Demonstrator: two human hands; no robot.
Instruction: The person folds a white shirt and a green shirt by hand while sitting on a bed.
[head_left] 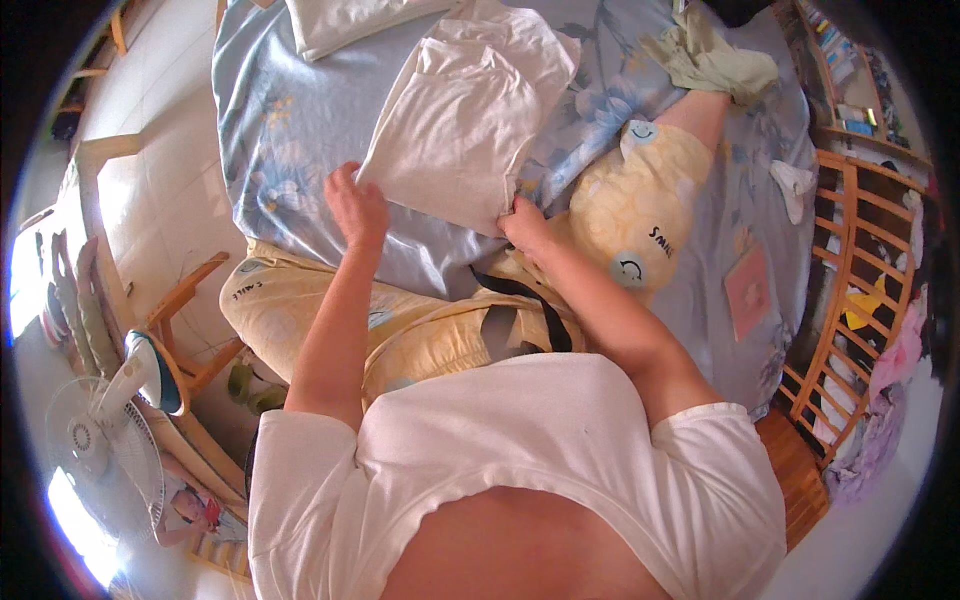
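Observation:
A thin white garment (pixel 460 120), wrinkled at its far end, lies spread over the blue bedsheet in front of me. Its kind is not plain from here. My left hand (pixel 357 207) grips the near left corner, fingers closed on the cloth. At the near right corner, my right hand (pixel 524 224) pinches the edge beside my bent knee. The near edge is stretched fairly straight between both hands. Beneath my arms are my yellow patterned trousers (pixel 640 210), and a black strap (pixel 525 295) lies across my lap.
Another white folded cloth (pixel 350 22) lies at the far edge of the bed (pixel 270 130). A pale green cloth (pixel 710 60) is by my foot, and a pink flat booklet (pixel 746 292) rests on the right. Wooden rails (pixel 850 270) stand right; a fan (pixel 105 440) and wooden chair (pixel 185 300) left.

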